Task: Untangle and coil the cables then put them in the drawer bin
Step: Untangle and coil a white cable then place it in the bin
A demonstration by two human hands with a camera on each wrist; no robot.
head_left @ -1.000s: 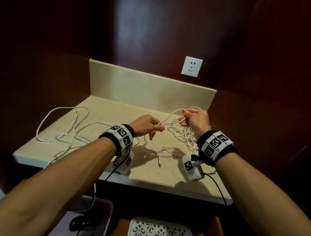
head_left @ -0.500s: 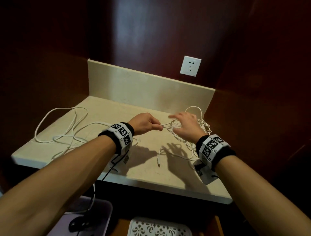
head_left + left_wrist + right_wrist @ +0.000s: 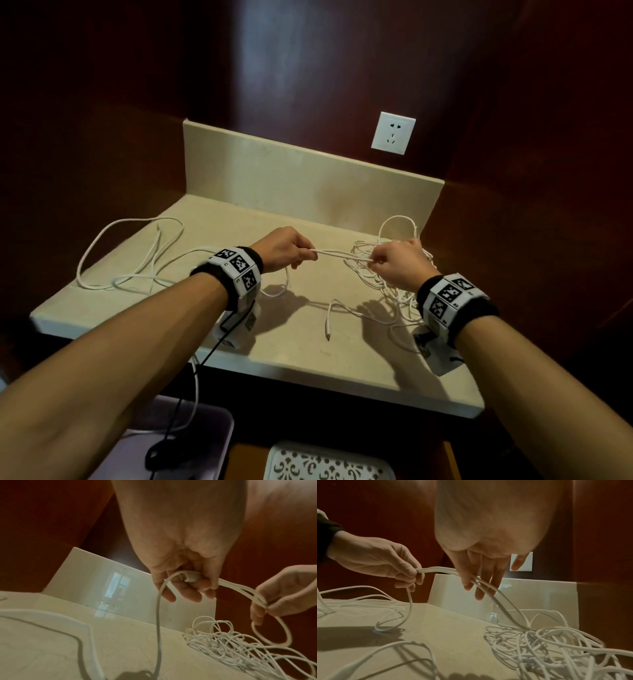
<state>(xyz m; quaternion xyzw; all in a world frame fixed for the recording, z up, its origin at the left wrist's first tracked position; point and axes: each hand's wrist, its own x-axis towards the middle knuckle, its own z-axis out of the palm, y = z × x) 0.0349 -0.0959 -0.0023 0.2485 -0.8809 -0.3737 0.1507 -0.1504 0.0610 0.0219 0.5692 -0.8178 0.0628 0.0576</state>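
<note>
White cable in left hand

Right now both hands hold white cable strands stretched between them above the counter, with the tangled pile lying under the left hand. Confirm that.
Wrong on one point: the tangled pile lies under the right hand, not the left hand, as the head view shows. Both do hold the white cable strands stretched above the counter.

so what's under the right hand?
Under the right hand the tangled pile of thin white cable lies on the beige countertop, strands rising into the fingers. The wrist covers the pile's near edge in the head view.
</note>
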